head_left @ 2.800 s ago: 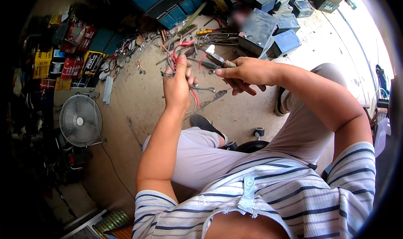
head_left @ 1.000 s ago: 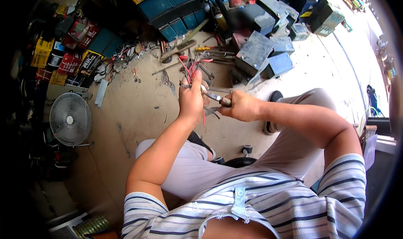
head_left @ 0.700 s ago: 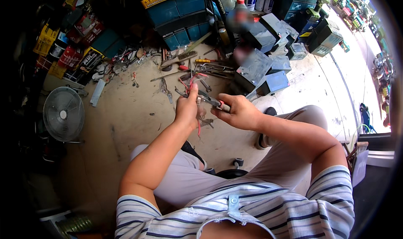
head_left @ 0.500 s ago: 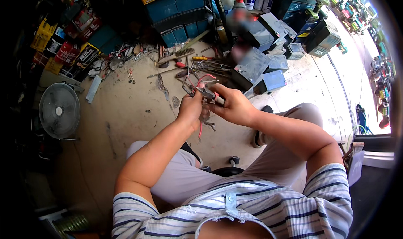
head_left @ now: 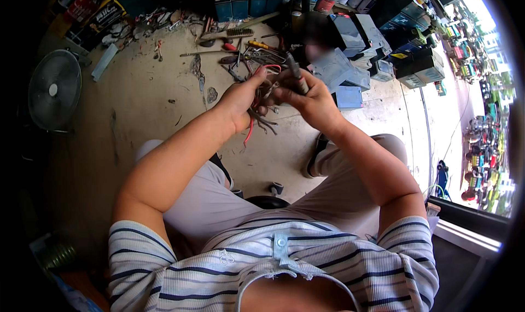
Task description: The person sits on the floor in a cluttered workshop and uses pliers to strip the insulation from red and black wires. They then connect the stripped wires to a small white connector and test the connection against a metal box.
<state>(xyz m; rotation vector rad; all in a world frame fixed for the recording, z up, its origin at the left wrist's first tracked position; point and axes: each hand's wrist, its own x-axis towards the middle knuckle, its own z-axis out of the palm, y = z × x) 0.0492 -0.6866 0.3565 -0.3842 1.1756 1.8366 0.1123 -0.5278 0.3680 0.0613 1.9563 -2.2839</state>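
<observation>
In front of my knees, my left hand (head_left: 239,99) is closed around a bundle of wires (head_left: 264,120). A red wire (head_left: 249,133) hangs below that hand, and grey ends fan out beside it. Another red loop shows above the fingers. My right hand (head_left: 314,101) meets the left at the bundle, its fingertips at the wires. A pair of pliers (head_left: 298,76) with worn grips lies in the right hand, pointing up and away. The fingers partly cover the pliers, and the exact spot pinched on the wires is hidden.
Beyond my hands, hand tools lie on the floor, with a screwdriver (head_left: 258,44) and a wire brush (head_left: 239,33) among them. Grey batteries (head_left: 332,70) are stacked at the far right. A fan (head_left: 53,90) stands left, near a metal strip (head_left: 104,63). A chair caster (head_left: 276,188) sits between my legs.
The pliers have swung away from the wires and now point upward in my right hand. Its fingertips have come to the bundle. The whole view has shifted.
</observation>
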